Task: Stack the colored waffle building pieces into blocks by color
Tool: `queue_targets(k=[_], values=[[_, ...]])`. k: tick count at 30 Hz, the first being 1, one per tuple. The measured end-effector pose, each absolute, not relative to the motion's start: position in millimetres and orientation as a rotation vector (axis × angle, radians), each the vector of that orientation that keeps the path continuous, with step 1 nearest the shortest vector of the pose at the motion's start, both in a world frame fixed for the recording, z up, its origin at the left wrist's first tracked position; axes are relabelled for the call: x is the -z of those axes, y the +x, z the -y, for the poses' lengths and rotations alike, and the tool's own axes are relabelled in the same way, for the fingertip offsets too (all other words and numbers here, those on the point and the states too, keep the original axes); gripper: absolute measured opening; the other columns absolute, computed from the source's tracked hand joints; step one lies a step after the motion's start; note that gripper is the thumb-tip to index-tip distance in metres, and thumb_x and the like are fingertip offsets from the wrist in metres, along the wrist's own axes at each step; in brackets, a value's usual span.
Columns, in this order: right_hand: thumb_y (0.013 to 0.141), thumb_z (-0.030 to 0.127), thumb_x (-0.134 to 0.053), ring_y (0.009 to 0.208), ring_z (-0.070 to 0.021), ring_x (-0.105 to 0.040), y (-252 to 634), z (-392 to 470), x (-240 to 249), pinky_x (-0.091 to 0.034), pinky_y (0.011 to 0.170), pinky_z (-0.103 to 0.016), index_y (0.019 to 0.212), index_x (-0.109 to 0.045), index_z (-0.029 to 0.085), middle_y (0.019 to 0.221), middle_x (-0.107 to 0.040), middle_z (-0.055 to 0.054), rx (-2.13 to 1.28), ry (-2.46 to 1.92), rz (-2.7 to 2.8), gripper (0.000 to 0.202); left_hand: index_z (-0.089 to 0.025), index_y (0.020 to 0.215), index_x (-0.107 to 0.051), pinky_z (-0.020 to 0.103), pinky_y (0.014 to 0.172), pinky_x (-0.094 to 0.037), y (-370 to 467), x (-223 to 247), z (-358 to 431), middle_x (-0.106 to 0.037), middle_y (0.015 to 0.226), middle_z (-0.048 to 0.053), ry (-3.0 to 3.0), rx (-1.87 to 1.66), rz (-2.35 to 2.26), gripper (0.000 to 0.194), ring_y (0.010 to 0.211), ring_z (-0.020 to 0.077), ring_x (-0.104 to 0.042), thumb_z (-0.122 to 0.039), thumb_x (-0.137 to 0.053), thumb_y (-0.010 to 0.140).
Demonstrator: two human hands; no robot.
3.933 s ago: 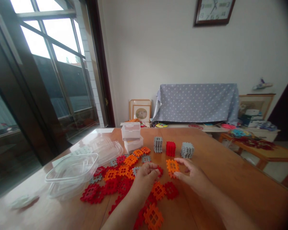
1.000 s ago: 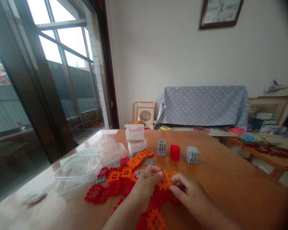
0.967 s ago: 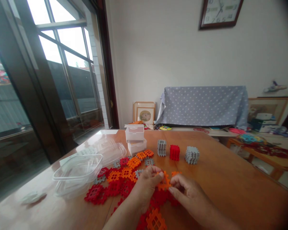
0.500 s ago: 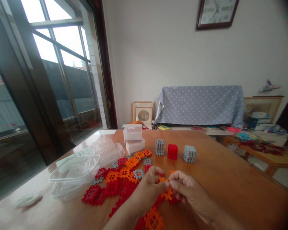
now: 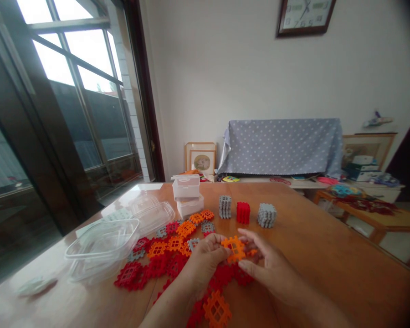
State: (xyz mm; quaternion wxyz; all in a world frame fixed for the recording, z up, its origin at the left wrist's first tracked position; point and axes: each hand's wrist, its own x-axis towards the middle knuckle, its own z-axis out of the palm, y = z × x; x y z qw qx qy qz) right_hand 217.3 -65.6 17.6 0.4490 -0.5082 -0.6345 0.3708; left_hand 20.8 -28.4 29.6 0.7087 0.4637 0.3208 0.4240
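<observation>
An orange toothed piece [image 5: 235, 249] with a windowed middle is pinched between the thumb and fingers of my left hand [image 5: 205, 259]. My right hand [image 5: 268, 264] is spread just to the right of that piece, thumb and fingers apart; whether it touches the piece's edge is hard to tell. Below and left of my hands lie several loose red pieces [image 5: 127, 274], orange pieces [image 5: 217, 310] and grey pieces [image 5: 135, 254]. Behind my hands stand a grey stack [image 5: 225, 207], a red cube [image 5: 243, 212] and a grey cube [image 5: 267, 215].
Clear plastic tubs [image 5: 102, 241] and lids [image 5: 152, 214] sit on the left of the wooden table [image 5: 314, 246]. Two white boxes [image 5: 186, 187] are stacked near the back. A whitish bundle [image 5: 36, 285] lies at the far left.
The orange piece is now raised flat-on in my left hand. My right hand has opened from its pinch and moved slightly right. The view has shifted a little.
</observation>
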Motion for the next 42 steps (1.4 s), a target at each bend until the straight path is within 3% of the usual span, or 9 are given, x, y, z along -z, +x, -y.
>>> queue_targets(k=[3, 9, 16, 22, 26, 31, 37, 42], values=[[0.082, 0.034, -0.073, 0.12, -0.0266, -0.057, 219.6, 68.0, -22.3, -0.05, 0.097, -0.039, 0.141, -0.052, 0.03, 0.139, -0.056, -0.008, -0.756, -1.292, 1.766, 0.063, -0.015, 0.094, -0.058, 0.021, 0.058, -0.035, 20.6, -26.5, 26.0, -0.063, 0.072, -0.002, 1.053, -0.907, -0.698, 0.031, 0.057, 0.0067, -0.051, -0.027, -0.078, 0.074], [0.08, 0.034, -0.073, 0.12, -0.0277, -0.06, 224.4, 62.7, -21.3, -0.047, 0.103, -0.041, 0.131, -0.062, 0.028, 0.131, -0.064, -0.008, -0.597, -1.328, 1.895, 0.053, -0.016, 0.094, -0.059, 0.022, 0.063, -0.037, 22.5, -23.1, 26.0, -0.063, 0.072, -0.001, 1.08, -0.866, -0.74, 0.034, 0.062, 0.0087, -0.053, -0.032, -0.08, 0.073], [0.084, 0.049, -0.069, 0.128, -0.0305, -0.054, 271.1, 30.3, 0.5, -0.041, 0.111, -0.047, 0.133, -0.062, 0.025, 0.137, -0.06, -0.01, -0.423, -1.466, 1.779, 0.055, -0.017, 0.098, -0.061, 0.024, 0.068, -0.04, 16.9, -27.9, 22.9, -0.071, 0.092, 0.005, 1.142, -0.968, -0.926, 0.035, 0.072, 0.0116, -0.058, -0.042, -0.074, 0.078], [0.081, 0.055, -0.071, 0.136, -0.0332, -0.047, 299.2, 10.1, 32.2, -0.034, 0.117, -0.052, 0.13, -0.067, 0.021, 0.144, -0.056, -0.014, -0.436, -1.565, 1.856, 0.059, -0.017, 0.094, -0.063, 0.026, 0.073, -0.042, 7.5, -21.3, 13.5, -0.07, 0.091, 0.005, 1.226, -0.989, -0.981, 0.03, 0.08, 0.0153, -0.06, -0.043, -0.069, 0.08], [0.08, 0.058, -0.072, 0.144, -0.0339, -0.038, 302.3, 6.6, 44.2, -0.028, 0.119, -0.053, 0.13, -0.068, 0.025, 0.149, -0.052, -0.013, -0.486, -1.612, 1.876, 0.061, -0.017, 0.091, -0.062, 0.025, 0.07, -0.039, 6.0, -19.1, 10.7, -0.066, 0.082, 0.002, 1.247, -1.005, -0.988, 0.027, 0.073, 0.0127, -0.055, -0.041, -0.069, 0.081], [0.08, 0.058, -0.071, 0.144, -0.0344, -0.037, 302.2, 5.5, 44.7, -0.028, 0.119, -0.054, 0.125, -0.071, 0.027, 0.15, -0.051, -0.012, -0.511, -1.615, 1.898, 0.054, -0.017, 0.088, -0.06, 0.024, 0.065, -0.036, 8.0, -22.2, 11.6, -0.062, 0.075, -0.001, 1.217, -1.01, -0.97, 0.022, 0.065, 0.0102, -0.049, -0.035, -0.069, 0.08], [0.081, 0.046, -0.07, 0.145, -0.0333, -0.037, 299.3, 7.2, 37.6, -0.025, 0.122, -0.052, 0.129, -0.067, 0.023, 0.152, -0.049, -0.012, -0.538, -1.561, 1.873, 0.054, -0.017, 0.088, -0.062, 0.025, 0.068, -0.039, 7.0, -22.7, 11.1, -0.065, 0.081, 0.001, 1.234, -1.008, -1.008, 0.023, 0.071, 0.0121, -0.053, -0.037, -0.069, 0.079], [0.08, 0.03, -0.063, 0.153, -0.0311, -0.022, 290.9, 8.8, 35.1, -0.021, 0.123, -0.053, 0.141, -0.057, 0.025, 0.154, -0.048, -0.009, -0.623, -1.548, 1.893, 0.062, -0.017, 0.087, -0.06, 0.025, 0.068, -0.038, 8.0, -20.4, 10.4, -0.064, 0.079, 0.001, 1.253, -1.015, -1.008, 0.023, 0.071, 0.0126, -0.054, -0.037, -0.068, 0.079]])
